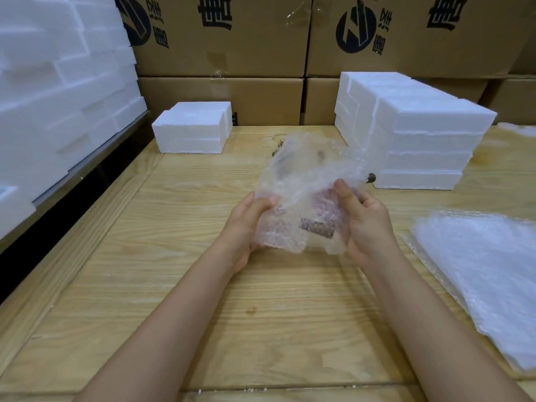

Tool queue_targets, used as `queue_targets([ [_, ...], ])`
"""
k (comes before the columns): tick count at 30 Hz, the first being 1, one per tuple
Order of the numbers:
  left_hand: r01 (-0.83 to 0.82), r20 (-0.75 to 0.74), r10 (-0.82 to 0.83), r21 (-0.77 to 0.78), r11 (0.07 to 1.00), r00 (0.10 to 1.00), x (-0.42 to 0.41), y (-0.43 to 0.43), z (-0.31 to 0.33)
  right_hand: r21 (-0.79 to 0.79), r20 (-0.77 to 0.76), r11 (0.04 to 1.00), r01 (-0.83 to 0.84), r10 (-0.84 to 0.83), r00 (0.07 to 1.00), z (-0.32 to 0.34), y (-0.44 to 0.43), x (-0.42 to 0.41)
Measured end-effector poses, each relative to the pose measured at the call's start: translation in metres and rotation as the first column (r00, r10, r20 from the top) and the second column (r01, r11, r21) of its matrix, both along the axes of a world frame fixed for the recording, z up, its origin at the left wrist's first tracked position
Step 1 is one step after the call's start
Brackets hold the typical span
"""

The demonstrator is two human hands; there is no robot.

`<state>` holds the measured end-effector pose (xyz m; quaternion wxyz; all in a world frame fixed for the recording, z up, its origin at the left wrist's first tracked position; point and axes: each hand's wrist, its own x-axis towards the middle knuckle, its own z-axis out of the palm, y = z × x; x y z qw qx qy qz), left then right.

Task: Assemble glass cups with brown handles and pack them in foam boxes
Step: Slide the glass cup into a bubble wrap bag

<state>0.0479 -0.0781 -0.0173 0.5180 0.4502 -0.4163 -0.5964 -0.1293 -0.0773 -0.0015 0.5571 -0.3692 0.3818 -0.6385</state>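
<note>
Bubble-wrap pouch (304, 181) spans the gap between both sets of fingers (265, 203). The left hand (251, 220) pinches its left side with the thumb on top. The right hand (367, 224) curls round its right side, thumb pressed onto the film. Together they hold it raised above the table (203, 300), about midway across and closer to the far edge than the near one.

Through the film a brown handle (316, 228) shows low in the pouch. It lies crosswise, its long axis running from one palm toward the other, a little nearer the right hand. Whether a glass cup sits in there too I cannot tell; the wrap blurs it. The pouch's loose upper part stands up and away from the person, so I judge that anything drawn out goes that way.

Farther out, a low foam box pair (191, 126) sits toward the far left corner. A taller foam box stack (420, 140) stands toward the far right, with a small dark piece (371, 178) just beside its base. Spare bubble wrap (487, 271) lies along the right edge. Cardboard cartons (232, 94) wall off the far edge, so the open room is the wood below the hands and toward the near edge.
</note>
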Motion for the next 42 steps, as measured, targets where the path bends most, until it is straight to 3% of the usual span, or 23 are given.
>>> queue_targets([
  [3, -0.097, -0.041, 0.098, 0.018, 0.995, 0.994, 0.000, -0.004, -0.003, -0.043, 0.075, 0.996, -0.081, 0.084, 0.994, 0.001, 0.000, -0.005],
  [5, -0.122, -0.029, 0.122, 0.009, 0.993, 0.992, 0.002, -0.005, -0.004, -0.057, -0.036, 0.991, -0.122, 0.120, 0.992, 0.000, 0.000, -0.007],
  [8, -0.127, 0.005, 0.128, -0.057, 0.990, 0.992, 0.004, -0.006, -0.005, -0.095, -0.161, 0.992, -0.083, 0.067, 0.985, -0.001, 0.000, -0.004],
  [13, -0.131, 0.070, 0.145, -0.183, 0.974, 0.987, 0.004, -0.008, -0.008, -0.097, -0.123, 0.995, 0.007, -0.019, 0.992, -0.005, -0.003, -0.003],
  [17, -0.130, 0.072, 0.152, -0.246, 0.961, 0.986, -0.001, -0.006, -0.013, -0.072, -0.140, 0.997, -0.026, 0.015, 0.990, -0.009, -0.003, 0.003],
  [20, -0.106, 0.092, 0.137, -0.281, 0.954, 0.986, -0.003, -0.005, -0.016, -0.051, -0.208, 0.995, -0.090, 0.077, 0.975, -0.010, 0.000, 0.008],
  [25, -0.061, 0.081, 0.089, -0.301, 0.952, 0.993, -0.007, -0.003, -0.017, 0.031, -0.464, 0.996, -0.088, 0.092, 0.881, -0.015, 0.001, 0.018],
  [28, -0.048, 0.032, 0.061, -0.325, 0.945, 0.998, -0.009, -0.001, -0.016, 0.134, -0.493, 0.986, -0.096, 0.150, 0.857, -0.016, -0.001, 0.018],
  [33, 0.021, -0.063, -0.045, -0.341, 0.940, 0.997, -0.011, 0.003, -0.009, 0.237, -0.497, 0.926, -0.293, 0.375, 0.783, -0.015, -0.002, 0.013],
  [36, 0.183, -0.229, -0.249, -0.275, 0.944, 0.941, -0.007, 0.004, -0.006, 0.182, -0.539, 0.955, -0.235, 0.297, 0.788, -0.015, -0.001, 0.017],
  [38, 0.203, -0.314, -0.265, -0.216, 0.955, 0.912, -0.004, 0.005, -0.002, 0.187, -0.561, 0.966, -0.178, 0.254, 0.788, -0.016, -0.001, 0.021],
  [40, 0.146, -0.225, -0.192, -0.205, 0.968, 0.955, -0.006, 0.005, -0.001, 0.184, -0.633, 0.976, -0.119, 0.211, 0.745, -0.017, -0.004, 0.023],
  [42, 0.135, -0.044, -0.146, -0.198, 0.971, 0.988, -0.009, 0.004, -0.003, 0.104, -0.741, 0.989, -0.101, 0.145, 0.656, -0.018, -0.005, 0.022],
])
